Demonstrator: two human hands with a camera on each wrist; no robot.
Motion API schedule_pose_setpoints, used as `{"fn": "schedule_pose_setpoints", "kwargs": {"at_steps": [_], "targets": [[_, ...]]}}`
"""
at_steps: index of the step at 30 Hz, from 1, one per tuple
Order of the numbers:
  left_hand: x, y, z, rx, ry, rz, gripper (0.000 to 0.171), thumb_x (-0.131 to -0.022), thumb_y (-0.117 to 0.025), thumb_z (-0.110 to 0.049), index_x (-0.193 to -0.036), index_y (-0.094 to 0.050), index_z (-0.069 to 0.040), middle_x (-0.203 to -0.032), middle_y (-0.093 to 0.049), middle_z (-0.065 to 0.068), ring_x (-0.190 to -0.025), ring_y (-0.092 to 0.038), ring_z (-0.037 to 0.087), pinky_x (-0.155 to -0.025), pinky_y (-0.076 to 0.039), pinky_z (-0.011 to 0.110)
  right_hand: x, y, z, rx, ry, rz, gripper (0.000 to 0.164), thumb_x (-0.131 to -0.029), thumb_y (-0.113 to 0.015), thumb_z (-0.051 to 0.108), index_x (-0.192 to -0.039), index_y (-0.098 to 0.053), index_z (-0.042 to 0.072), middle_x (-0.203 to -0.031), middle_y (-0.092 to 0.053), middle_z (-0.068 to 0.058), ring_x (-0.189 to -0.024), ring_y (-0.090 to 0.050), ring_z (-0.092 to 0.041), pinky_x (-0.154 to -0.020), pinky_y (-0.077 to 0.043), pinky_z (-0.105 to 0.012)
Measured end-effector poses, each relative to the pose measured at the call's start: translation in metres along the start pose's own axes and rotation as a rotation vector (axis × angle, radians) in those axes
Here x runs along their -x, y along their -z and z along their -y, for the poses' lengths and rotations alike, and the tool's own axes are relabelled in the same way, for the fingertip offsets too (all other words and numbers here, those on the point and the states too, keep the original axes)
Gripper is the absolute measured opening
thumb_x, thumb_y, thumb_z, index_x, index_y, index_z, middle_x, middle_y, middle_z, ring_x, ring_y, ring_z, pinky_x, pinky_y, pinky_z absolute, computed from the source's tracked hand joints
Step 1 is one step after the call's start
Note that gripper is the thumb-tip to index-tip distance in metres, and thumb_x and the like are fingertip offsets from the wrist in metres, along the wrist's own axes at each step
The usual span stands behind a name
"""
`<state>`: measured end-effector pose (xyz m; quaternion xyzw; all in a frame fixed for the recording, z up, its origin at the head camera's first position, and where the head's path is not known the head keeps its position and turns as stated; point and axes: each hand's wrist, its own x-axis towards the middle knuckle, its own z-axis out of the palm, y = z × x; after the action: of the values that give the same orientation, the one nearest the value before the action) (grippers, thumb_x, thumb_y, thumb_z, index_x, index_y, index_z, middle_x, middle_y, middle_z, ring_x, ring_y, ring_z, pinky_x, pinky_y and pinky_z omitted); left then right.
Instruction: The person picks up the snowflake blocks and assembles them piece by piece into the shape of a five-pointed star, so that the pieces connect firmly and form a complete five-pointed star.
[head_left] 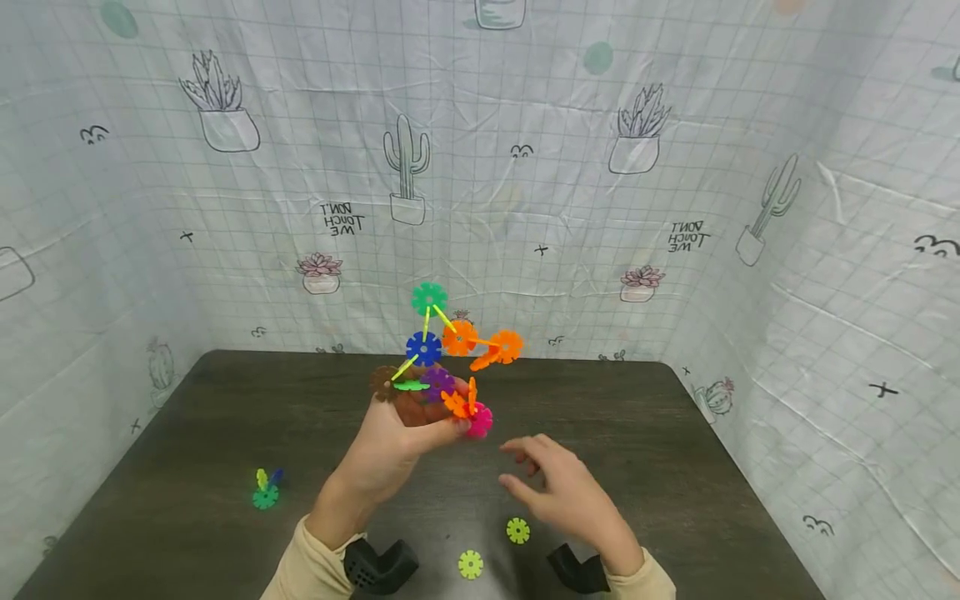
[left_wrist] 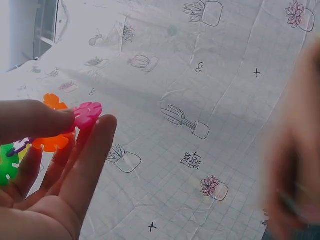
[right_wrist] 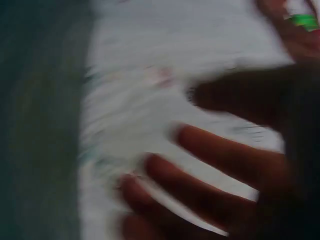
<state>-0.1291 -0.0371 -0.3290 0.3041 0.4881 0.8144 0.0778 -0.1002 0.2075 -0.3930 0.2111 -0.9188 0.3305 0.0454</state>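
My left hand (head_left: 390, 454) holds up a chain of notched plastic discs linked edge to edge, with a green disc (head_left: 429, 299) at its top. Thumb and index finger pinch the pink disc (left_wrist: 87, 115) at the chain's lower end. Orange, purple, blue and brown discs also belong to the chain. To the right of it, apart from the discs, my right hand (head_left: 566, 492) hovers over the table with relaxed, slightly bent fingers and nothing in them. In the right wrist view its fingers (right_wrist: 220, 155) are spread and blurred.
Two loose yellow-green discs, one (head_left: 517, 531) below my right hand and another (head_left: 470, 565) nearer the front, lie on the dark table (head_left: 637, 425). A small joined cluster (head_left: 266, 497) of green, yellow and blue discs sits at the left. Printed cloth (head_left: 480, 183) surrounds the table's back and sides.
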Motion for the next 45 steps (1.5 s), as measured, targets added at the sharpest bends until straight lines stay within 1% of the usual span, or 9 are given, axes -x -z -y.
{"fn": "schedule_pose_setpoints", "kwargs": {"at_steps": [3,5,14,21,26,31,34,39,45], "targets": [[0.001,0.000,0.002,0.050,-0.012,0.032,0.032,-0.087,-0.071,0.010,-0.113,-0.066,-0.008,-0.106,-0.075,0.001,-0.097,-0.075,0.019,-0.083,-0.062,0.040,0.004,-0.011,-0.029,0.106,-0.103,0.342,0.037,-0.093,-0.075,0.035,-0.123,-0.063,0.019,-0.115,-0.058,0.001,-0.090,-0.060,-0.015,-0.074,-0.054,-0.034],[0.001,0.000,0.003,0.077,-0.014,0.053,0.034,-0.088,-0.069,0.012,-0.116,-0.063,-0.007,-0.107,-0.074,0.001,-0.098,-0.075,0.021,-0.082,-0.062,0.044,0.007,-0.020,-0.044,0.140,-0.142,0.462,0.038,-0.090,-0.078,0.035,-0.119,-0.062,0.017,-0.115,-0.055,0.000,-0.086,-0.058,-0.014,-0.071,-0.053,-0.035],[0.001,-0.001,0.001,0.047,-0.013,0.055,0.031,-0.091,-0.066,0.011,-0.117,-0.061,-0.003,-0.107,-0.074,0.006,-0.095,-0.076,0.025,-0.078,-0.063,0.042,0.001,-0.038,-0.070,0.058,-0.143,0.440,0.026,-0.082,-0.085,0.009,-0.093,-0.062,0.011,-0.082,-0.057,0.002,-0.070,-0.050,-0.005,-0.061,-0.046,-0.025],[0.002,-0.003,0.000,0.003,0.004,0.022,0.032,-0.091,-0.067,0.010,-0.120,-0.060,-0.001,-0.109,-0.075,0.004,-0.096,-0.075,0.021,-0.077,-0.063,0.040,0.001,-0.035,-0.073,0.003,-0.162,0.479,0.025,-0.083,-0.084,0.013,-0.087,-0.059,0.016,-0.076,-0.055,0.006,-0.065,-0.048,-0.005,-0.058,-0.043,-0.024],[0.003,-0.006,0.000,-0.016,0.020,-0.007,0.043,-0.089,-0.065,0.013,-0.126,-0.050,-0.003,-0.112,-0.073,0.004,-0.098,-0.074,0.021,-0.074,-0.063,0.036,-0.002,-0.018,-0.060,-0.171,-0.095,0.313,0.014,-0.094,-0.074,0.015,-0.092,-0.060,0.014,-0.081,-0.064,0.004,-0.066,-0.056,-0.004,-0.059,-0.050,-0.024],[0.002,-0.009,-0.002,-0.046,0.016,-0.032,0.052,-0.088,-0.065,0.014,-0.131,-0.045,-0.006,-0.114,-0.071,0.004,-0.096,-0.073,0.019,-0.071,-0.062,0.032,-0.009,0.015,-0.015,-0.456,-0.034,-0.055,0.017,-0.097,-0.069,0.012,-0.112,-0.065,0.006,-0.096,-0.071,-0.007,-0.078,-0.069,-0.012,-0.070,-0.060,-0.031],[0.002,-0.010,-0.003,-0.053,0.016,-0.037,0.053,-0.087,-0.065,0.015,-0.132,-0.044,-0.006,-0.114,-0.071,0.002,-0.095,-0.073,0.017,-0.071,-0.062,0.029,-0.012,0.034,0.017,-0.644,0.044,-0.226,0.019,-0.097,-0.068,0.005,-0.114,-0.064,-0.001,-0.097,-0.072,-0.008,-0.080,-0.071,-0.017,-0.075,-0.062,-0.034],[0.003,-0.013,-0.004,-0.060,0.011,-0.031,0.054,-0.087,-0.065,0.014,-0.132,-0.044,-0.007,-0.112,-0.071,0.000,-0.093,-0.072,0.014,-0.072,-0.060,0.027,-0.018,0.047,0.055,-0.891,0.175,-0.328,0.010,-0.100,-0.058,-0.003,-0.108,-0.063,0.001,-0.094,-0.073,-0.003,-0.079,-0.071,-0.018,-0.077,-0.061,-0.032],[0.003,-0.016,-0.006,-0.086,0.014,-0.013,0.060,-0.089,-0.067,0.011,-0.141,-0.040,-0.002,-0.115,-0.071,0.000,-0.098,-0.072,0.014,-0.075,-0.059,0.025,-0.023,0.038,0.072,-0.928,0.219,-0.404,0.015,-0.103,-0.053,-0.001,-0.101,-0.064,0.009,-0.094,-0.068,0.001,-0.084,-0.066,-0.014,-0.081,-0.058,-0.027]]}}
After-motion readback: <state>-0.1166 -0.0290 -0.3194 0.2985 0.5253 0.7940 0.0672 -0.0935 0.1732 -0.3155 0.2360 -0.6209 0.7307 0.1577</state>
